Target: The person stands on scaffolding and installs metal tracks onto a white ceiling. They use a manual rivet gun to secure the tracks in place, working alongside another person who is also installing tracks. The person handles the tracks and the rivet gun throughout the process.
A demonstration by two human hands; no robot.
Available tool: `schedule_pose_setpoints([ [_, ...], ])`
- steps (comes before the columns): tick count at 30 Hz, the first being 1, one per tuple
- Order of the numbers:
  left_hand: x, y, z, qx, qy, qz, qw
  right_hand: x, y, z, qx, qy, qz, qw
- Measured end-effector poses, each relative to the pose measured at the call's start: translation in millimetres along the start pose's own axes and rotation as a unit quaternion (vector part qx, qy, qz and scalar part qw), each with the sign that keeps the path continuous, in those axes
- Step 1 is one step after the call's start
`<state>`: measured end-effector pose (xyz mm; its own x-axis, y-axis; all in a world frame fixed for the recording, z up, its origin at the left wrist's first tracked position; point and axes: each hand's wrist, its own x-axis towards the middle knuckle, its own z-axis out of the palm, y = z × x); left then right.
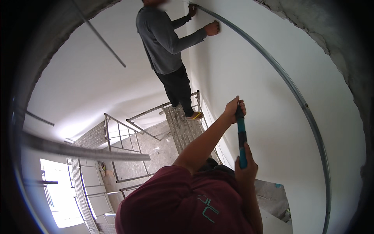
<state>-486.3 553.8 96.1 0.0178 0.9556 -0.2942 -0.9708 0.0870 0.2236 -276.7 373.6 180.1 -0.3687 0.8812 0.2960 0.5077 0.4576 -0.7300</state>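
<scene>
Both my hands are on a teal-and-black stick-shaped hand tool (242, 130), which stands nearly upright in front of the white wall. My left hand (235, 109) closes around its black upper end. Lower down, my right hand (246, 167) wraps the teal bottom end, the thumb lying along it. The tool's exact kind is not clear, as my fingers hide part of both ends. Beyond it, a long grey metal channel (286, 78) runs along the wall, apart from my hands. A co-worker's hand (212, 28) is close by the channel's far end.
The co-worker (161, 39), in grey top and dark trousers, stands on a perforated scaffold plank (180, 128). Scaffold frames (125, 134) rise at the left. A blurred metal bar (89, 150) juts in at left, and a thin rod (102, 37) hangs above. A bright window (58, 195) is at lower left.
</scene>
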Motion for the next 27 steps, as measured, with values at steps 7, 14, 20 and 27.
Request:
schedule_pose_setpoints([
  [7,-23,3,-42,0.126,0.140,0.131,0.973,5,24,22,0.002,-0.111,0.041,0.993],
  [14,-5,-33,-115,0.076,0.172,0.100,0.977,-2,50,24,-0.034,-0.206,0.104,0.972],
  [20,-25,-13,-196,0.117,0.264,0.075,0.954,-41,56,1,-0.013,-0.248,0.023,0.968],
  [27,-8,-80,-160,0.112,0.267,0.087,0.953,-31,92,-16,0.055,-0.195,0.065,0.977],
])
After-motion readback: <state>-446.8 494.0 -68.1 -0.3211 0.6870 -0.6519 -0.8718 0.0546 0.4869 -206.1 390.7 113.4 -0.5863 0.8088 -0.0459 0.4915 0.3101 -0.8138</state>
